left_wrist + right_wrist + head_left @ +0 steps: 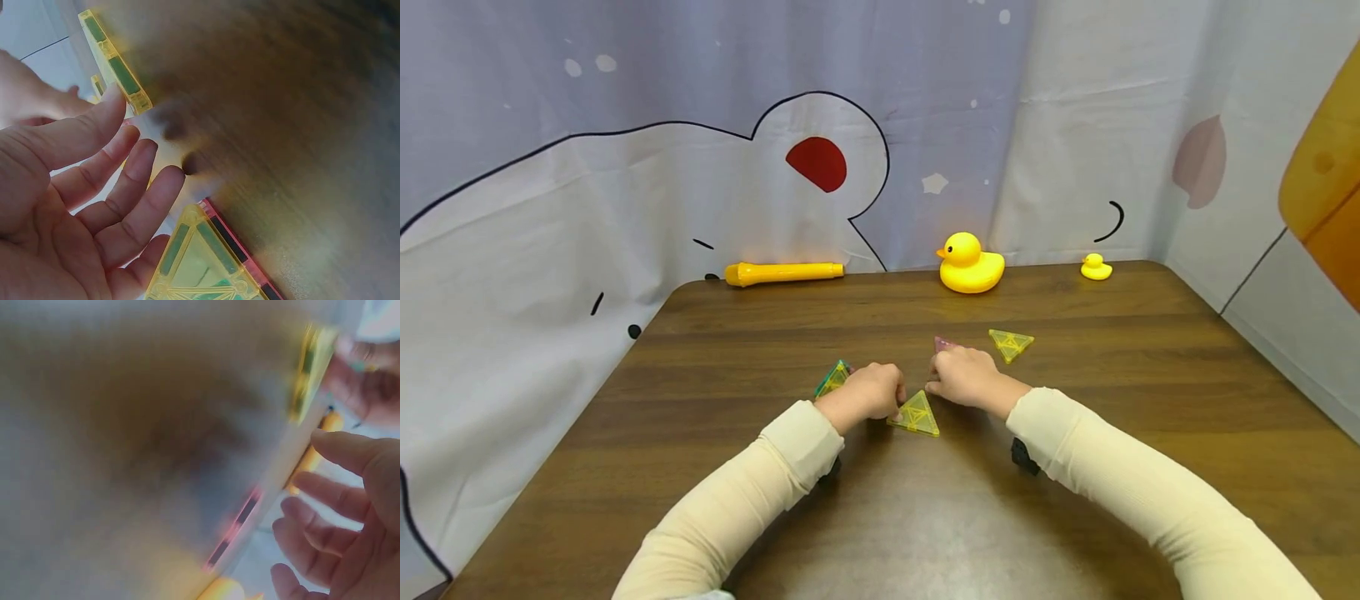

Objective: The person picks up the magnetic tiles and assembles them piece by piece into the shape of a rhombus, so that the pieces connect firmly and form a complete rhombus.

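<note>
My left hand (867, 392) is over the table's middle, its thumb at the left corner of a translucent yellow triangular magnetic tile (917, 415). In the left wrist view, the left fingers (140, 169) are loosely bent with nothing between them. Beside that hand lies a yellow triangular tile (200, 250) over a pink-edged one (231, 240); a teal edge shows there in the head view. My right hand (966, 377) is right of the middle tile, fingers (312, 525) apart and holding nothing. A pink triangular tile (943, 343) lies just beyond it, partly hidden.
Another yellow triangular tile (1011, 343) lies farther back on the wooden table (895, 525). Along the back edge are a yellow toy microphone (786, 273), a large rubber duck (970, 265) and a small one (1096, 267). A printed curtain (700, 192) stands behind the table.
</note>
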Motion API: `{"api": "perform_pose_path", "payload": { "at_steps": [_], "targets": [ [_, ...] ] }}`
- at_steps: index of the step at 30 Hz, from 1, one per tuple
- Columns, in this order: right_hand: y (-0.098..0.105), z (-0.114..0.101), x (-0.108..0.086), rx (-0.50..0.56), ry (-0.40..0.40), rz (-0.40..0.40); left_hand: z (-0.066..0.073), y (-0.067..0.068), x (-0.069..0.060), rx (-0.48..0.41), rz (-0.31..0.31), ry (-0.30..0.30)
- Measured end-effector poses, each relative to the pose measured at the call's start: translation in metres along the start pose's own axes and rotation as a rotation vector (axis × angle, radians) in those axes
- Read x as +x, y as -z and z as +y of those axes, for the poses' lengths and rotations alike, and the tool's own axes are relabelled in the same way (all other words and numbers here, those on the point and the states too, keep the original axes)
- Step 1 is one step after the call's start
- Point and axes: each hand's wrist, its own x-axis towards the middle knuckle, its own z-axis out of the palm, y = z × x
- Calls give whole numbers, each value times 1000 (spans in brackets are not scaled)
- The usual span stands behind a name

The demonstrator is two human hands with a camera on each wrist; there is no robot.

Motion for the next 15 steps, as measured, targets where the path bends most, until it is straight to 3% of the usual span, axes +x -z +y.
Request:
{"api": "perform_pose_path", "payload": {
  "at_steps": [8,15],
  "targets": [
    [-1,23,32,-46,-207,-82,1,1,0,-7,-18,16],
    [0,32,40,51,-284,-152,1,1,1,-3,-16,17]
  ]
}}
